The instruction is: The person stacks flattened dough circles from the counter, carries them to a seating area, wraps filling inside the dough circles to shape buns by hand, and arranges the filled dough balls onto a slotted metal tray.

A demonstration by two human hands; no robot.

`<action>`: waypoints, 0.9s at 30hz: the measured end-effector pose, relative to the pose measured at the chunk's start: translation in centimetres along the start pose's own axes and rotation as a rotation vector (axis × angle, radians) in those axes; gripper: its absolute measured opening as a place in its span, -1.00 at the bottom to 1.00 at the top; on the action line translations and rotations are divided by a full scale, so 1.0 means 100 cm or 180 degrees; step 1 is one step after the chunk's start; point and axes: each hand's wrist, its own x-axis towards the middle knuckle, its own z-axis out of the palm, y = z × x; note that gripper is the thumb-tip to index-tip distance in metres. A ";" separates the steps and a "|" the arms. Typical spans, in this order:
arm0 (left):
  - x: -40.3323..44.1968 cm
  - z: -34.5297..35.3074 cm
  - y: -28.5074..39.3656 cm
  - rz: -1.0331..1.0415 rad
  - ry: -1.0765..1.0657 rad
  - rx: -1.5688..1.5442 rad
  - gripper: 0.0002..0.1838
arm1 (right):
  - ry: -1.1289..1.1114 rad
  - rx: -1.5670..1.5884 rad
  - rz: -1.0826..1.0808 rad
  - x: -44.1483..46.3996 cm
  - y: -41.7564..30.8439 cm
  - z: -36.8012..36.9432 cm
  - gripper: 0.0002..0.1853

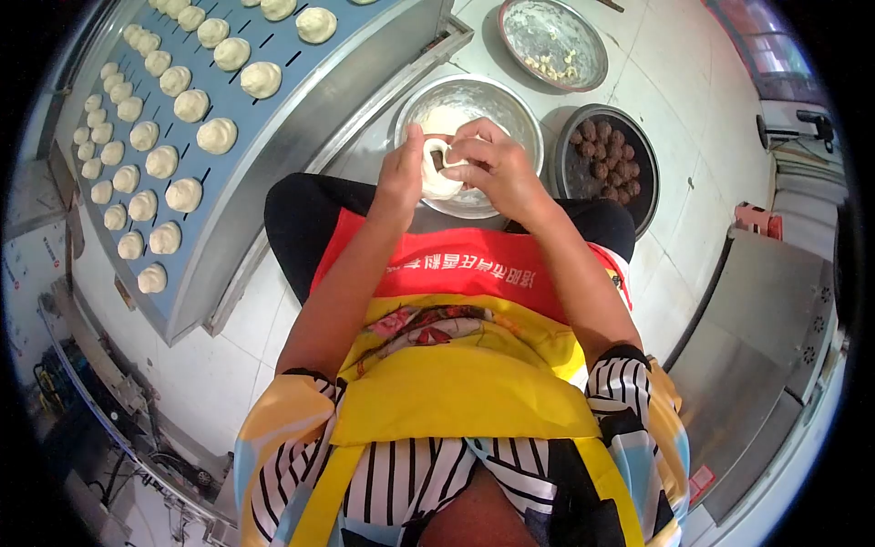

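A piece of white bun dough (437, 187), folded up around a dark brown filling with its top still parted, is held between both hands over a metal bowl (536, 146). My left hand (399, 178) is closed against its left side, thumb upward. On the other side, my right hand (499, 169) has its fingers bent and pinches the dough's right edge. More pale dough (444, 120) shows inside the bowl, partly hidden behind my hands. To the right of this bowl, a dark round pan (649, 187) holds several brown filling balls (603, 153).
At the left, a blue slotted tray (273, 118) in a metal frame carries rows of shaped buns (184, 194). A floured metal bowl (553, 23) with dough scraps stands on the tiled floor (679, 118) ahead. A steel cabinet (743, 337) is at right.
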 end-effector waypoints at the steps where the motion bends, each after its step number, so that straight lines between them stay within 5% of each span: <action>1: 0.001 -0.001 0.004 -0.0078 0.0011 0.0227 -0.33 | -0.0030 -0.0011 -0.0029 0.001 -0.002 0.000 -0.83; 5: -0.001 0.001 0.025 -0.0034 -0.0316 0.0772 -0.34 | 0.0145 -0.0236 0.0063 0.004 -0.007 -0.004 -0.86; 8: 0.000 0.022 -0.005 0.0929 0.0003 -0.1422 -0.28 | 0.0508 0.0504 0.0904 0.010 -0.015 -0.005 -0.89; 10: -0.002 0.023 -0.018 0.0855 0.0236 -0.1360 -0.32 | 0.0539 0.0907 0.1391 0.011 -0.018 -0.003 -0.90; 20: 0.002 0.009 0.011 0.0380 0.0244 0.0218 -0.29 | -0.0194 0.0135 -0.0024 0.011 -0.017 -0.007 -0.85; 27: 0.013 0.005 0.017 -0.0404 -0.0002 0.0181 -0.25 | -0.0222 -0.0162 0.0444 0.009 -0.018 -0.004 -0.73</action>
